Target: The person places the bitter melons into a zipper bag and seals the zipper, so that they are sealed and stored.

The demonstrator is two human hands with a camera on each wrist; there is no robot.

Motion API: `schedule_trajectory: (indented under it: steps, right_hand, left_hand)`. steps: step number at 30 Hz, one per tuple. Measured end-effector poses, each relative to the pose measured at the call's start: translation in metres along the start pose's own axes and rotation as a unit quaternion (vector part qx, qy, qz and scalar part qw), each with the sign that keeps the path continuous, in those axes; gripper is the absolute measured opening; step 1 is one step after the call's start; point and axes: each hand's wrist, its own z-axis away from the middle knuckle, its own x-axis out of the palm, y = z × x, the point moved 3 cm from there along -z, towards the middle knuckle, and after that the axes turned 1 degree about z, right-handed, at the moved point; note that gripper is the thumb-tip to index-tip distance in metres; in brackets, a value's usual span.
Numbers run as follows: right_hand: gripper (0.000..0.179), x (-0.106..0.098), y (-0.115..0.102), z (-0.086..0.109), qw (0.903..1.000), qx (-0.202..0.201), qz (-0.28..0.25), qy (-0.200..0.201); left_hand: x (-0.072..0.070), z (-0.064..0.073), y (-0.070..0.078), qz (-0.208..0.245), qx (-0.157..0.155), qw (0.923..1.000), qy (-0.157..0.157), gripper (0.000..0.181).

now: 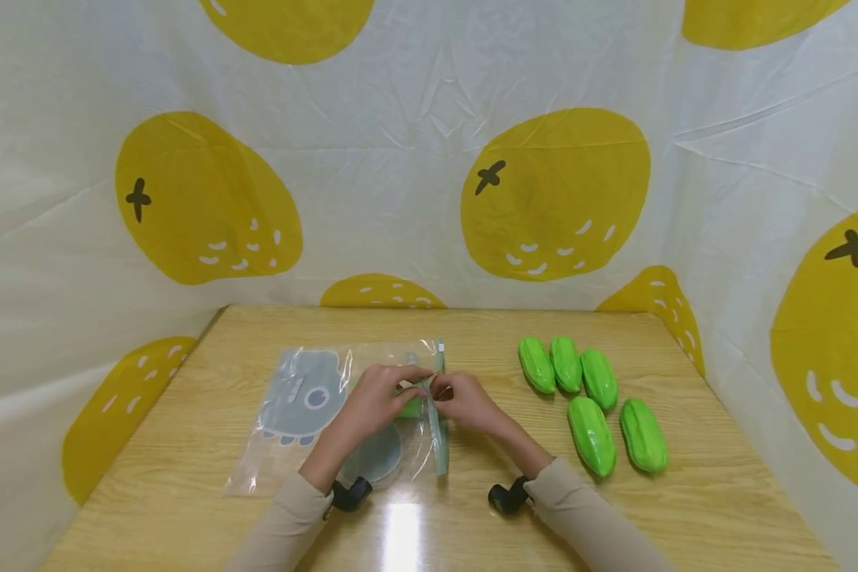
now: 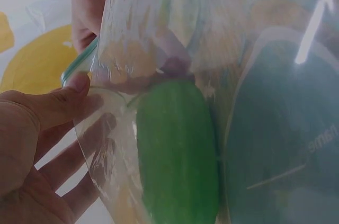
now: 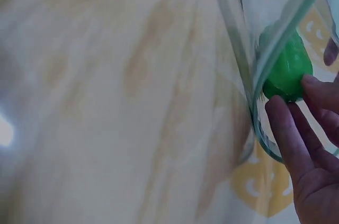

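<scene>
A clear zip bag point(image 1: 253, 469) with a grey cartoon print lies on the wooden table, its teal-edged mouth point(image 3: 258, 83) facing right and spread apart. My left hand point(image 1: 379, 397) pinches the rim of the mouth between thumb and fingers, as the left wrist view shows. Inside the bag is a glossy green cucumber-shaped piece point(image 2: 177, 155), seen through the film. My right hand point(image 1: 468, 403) reaches in at the mouth; its thumb and fingers point(image 3: 288, 134) pinch the near end of that green piece point(image 3: 288, 68).
On the right side of the table lie several more green cucumber-shaped pieces point(image 1: 592, 435), three in a back row and two in front. A white curtain point(image 1: 393, 191) with yellow fruit prints hangs behind the table point(image 1: 515, 326). Black wrist cameras point(image 1: 506, 499) sit under both cuffs.
</scene>
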Motion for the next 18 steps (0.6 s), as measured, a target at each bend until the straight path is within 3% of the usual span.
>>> schedule_trajectory:
  steps: [9, 15, 18]
  right_hand:
    - [0.025, 0.008, 0.004, -0.003, 0.995, -0.045, -0.053, -0.072]
    - [0.026, 0.014, 0.008, -0.005, 0.9772, -0.042, -0.133, -0.16]
    - [0.028, 0.013, 0.01, -0.005, 0.9725, -0.032, -0.139, -0.184]
  left_hand:
    - [0.001, 0.0, 0.001, 0.019, 0.001, 0.9998, 0.003, 0.027]
    - [0.001, 0.0, 0.002, 0.019, 0.005, 0.9997, 0.012, 0.028]
    - [0.001, 0.0, 0.001, 0.016, 0.002, 0.9998, 0.012, 0.028]
